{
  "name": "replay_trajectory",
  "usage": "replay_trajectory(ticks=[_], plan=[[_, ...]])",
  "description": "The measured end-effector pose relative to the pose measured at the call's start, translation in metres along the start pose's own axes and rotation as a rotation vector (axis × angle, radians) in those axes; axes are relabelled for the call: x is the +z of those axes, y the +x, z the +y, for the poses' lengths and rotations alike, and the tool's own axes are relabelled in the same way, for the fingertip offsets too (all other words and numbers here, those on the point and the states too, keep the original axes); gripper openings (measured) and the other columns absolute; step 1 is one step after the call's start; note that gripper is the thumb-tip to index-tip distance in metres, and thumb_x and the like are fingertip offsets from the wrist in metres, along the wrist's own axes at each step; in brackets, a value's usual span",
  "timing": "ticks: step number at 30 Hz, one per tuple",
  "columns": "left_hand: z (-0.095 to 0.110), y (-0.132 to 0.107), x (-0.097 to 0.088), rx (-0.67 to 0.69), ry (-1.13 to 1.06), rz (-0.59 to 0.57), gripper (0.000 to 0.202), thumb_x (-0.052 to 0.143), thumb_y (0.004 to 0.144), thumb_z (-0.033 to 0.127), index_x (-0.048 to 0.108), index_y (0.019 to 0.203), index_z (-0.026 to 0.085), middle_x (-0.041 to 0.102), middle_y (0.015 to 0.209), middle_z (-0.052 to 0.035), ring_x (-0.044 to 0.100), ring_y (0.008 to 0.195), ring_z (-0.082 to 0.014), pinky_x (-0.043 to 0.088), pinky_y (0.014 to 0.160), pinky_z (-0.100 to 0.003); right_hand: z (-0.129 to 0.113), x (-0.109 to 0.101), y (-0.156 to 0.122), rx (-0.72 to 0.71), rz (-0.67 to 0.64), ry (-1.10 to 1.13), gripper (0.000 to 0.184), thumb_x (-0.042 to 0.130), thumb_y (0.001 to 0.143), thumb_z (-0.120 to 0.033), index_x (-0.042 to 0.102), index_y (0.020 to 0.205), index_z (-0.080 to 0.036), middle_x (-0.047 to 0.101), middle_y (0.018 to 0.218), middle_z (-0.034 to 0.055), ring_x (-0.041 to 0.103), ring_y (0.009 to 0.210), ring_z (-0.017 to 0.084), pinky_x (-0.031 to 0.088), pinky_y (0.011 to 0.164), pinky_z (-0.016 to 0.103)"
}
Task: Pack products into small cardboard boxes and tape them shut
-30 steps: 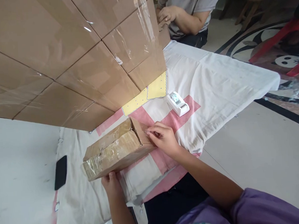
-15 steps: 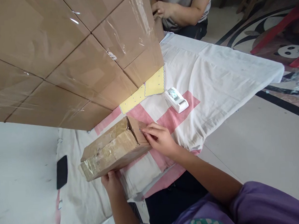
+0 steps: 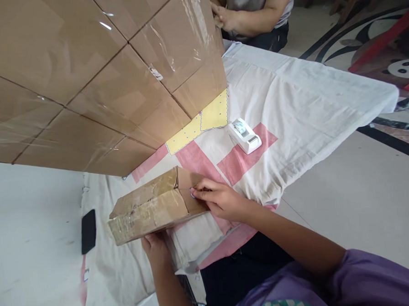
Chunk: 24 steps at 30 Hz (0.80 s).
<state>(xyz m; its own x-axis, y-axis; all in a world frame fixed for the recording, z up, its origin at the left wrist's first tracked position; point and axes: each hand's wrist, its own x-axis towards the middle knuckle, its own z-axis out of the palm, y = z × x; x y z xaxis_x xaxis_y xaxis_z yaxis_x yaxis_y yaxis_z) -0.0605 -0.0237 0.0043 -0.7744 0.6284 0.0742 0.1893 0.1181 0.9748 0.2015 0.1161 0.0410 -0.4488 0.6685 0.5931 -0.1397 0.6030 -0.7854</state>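
Note:
A small brown cardboard box [image 3: 149,208], with worn clear tape along its edges, is tilted over the cloth at the near side. My left hand [image 3: 156,249] grips its lower edge from below; most of the fingers are hidden under the box. At the box's right end, my right hand [image 3: 218,198] has its thumb and fingers pinched together against the cardboard. A tiny pale, bluish-edged bit [image 3: 192,192] shows at those fingertips, too small to name. Beyond the right hand, a white device [image 3: 245,136] with a window on top lies on the cloth.
A tall stack of taped cartons [image 3: 119,93] fills the far left of the table, over yellow dotted material [image 3: 214,113]. A white and pink cloth [image 3: 291,103] covers the table. A black flat object [image 3: 88,232] is at the left edge. Another person [image 3: 252,13] sits at the far end.
The box's right end has tipped lower, and my right hand has moved down with it. The pinched fingertips now sit a little further left on that end. My left hand keeps its hold.

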Motion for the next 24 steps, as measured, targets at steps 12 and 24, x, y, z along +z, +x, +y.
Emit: replay_trajectory(ticks=[12,24], plan=[[0.001,0.001,0.001,-0.020,-0.050,0.037,0.068,0.069,0.076,0.073,0.062,0.125,0.026,0.065,0.130,-0.0101,0.065,0.113,-0.0247,0.057,0.088,-0.035,0.006,0.006,-0.002,0.069,0.169,0.128,0.056,0.043,0.093,-0.003,0.062,0.139,-0.028,0.064,0.107,0.0064,0.065,0.094,0.016,0.056,0.082,0.030],[-0.005,0.003,-0.004,-0.007,0.085,0.045,0.056,0.064,0.082,0.069,0.063,0.104,0.018,0.068,0.113,-0.0105,0.064,0.105,-0.0224,0.054,0.090,-0.035,0.001,0.012,0.000,0.055,0.165,0.212,0.034,0.049,0.087,-0.006,0.073,0.106,-0.021,0.068,0.096,0.0070,0.068,0.086,0.018,0.056,0.072,0.030]])
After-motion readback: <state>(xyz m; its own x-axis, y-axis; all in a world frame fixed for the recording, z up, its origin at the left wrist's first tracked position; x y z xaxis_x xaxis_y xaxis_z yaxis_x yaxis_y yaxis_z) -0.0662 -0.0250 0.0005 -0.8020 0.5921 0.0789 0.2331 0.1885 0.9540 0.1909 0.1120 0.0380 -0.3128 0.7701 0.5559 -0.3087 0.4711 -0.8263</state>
